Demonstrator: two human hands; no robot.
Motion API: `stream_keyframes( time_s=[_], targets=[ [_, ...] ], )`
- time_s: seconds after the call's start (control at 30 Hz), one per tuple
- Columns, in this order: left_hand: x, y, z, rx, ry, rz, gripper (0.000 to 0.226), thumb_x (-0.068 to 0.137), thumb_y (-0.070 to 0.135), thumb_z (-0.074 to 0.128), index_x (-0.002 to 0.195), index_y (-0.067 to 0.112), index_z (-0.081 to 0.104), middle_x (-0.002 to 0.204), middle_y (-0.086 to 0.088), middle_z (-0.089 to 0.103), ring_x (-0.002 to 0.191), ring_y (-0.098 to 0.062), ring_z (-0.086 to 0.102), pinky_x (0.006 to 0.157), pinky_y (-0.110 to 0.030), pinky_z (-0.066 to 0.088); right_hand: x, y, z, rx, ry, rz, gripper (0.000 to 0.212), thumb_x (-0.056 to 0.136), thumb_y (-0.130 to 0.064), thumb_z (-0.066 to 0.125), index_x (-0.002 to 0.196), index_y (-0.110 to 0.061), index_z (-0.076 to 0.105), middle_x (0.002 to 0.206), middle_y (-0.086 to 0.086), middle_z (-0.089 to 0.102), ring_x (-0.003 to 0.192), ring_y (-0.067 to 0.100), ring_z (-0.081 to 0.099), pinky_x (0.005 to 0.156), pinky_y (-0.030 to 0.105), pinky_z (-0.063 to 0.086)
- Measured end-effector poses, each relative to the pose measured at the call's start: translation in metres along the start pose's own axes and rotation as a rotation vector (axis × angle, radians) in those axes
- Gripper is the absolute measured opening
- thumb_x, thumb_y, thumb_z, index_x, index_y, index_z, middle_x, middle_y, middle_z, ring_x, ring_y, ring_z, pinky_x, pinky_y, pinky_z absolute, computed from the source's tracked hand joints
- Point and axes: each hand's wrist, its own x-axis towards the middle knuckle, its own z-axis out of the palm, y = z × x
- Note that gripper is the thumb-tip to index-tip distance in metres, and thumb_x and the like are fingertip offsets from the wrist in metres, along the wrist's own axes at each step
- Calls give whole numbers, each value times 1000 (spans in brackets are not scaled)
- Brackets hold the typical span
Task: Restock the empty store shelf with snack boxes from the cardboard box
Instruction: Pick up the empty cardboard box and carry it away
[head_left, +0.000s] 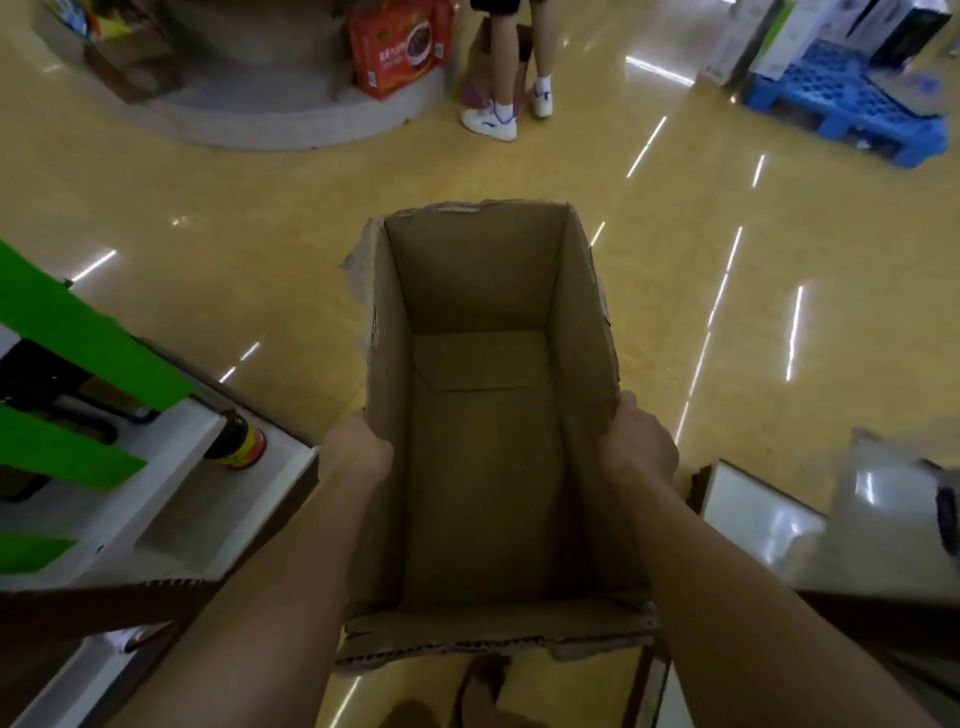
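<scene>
cardboard box (483, 467): plain brown inside, no print; torn rim edges paler, greyish.
floor (260, 249): glossy yellow-tan, white streaks of reflected light.
shelf (156, 499): white, with bright green strips.
bottle (236, 440): dark body, red and yellow label.
snack package (397, 44): orange-red, dark round picture, white patches.
pallet (852, 98): blue, grid-patterned.
shoes (491, 122): white, blue marks.
socks (504, 109): white.

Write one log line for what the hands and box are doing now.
left hand: grips left wall | right hand: grips right wall | cardboard box: open, empty | bottle: on shelf, left
</scene>
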Motion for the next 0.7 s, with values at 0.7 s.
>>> stream_keyframes(
  time_s=[0.7],
  targets=[
    [273,119,-90,-204,181,-274,29,90,9,53,119,4,55,105,-16,61,93,-28,59,69,-31,44,337,-227,-32,-99,23,-344,22,94,-10,37,114,-9,45,103,16,63,98,35,61,67,33,37]
  ],
)
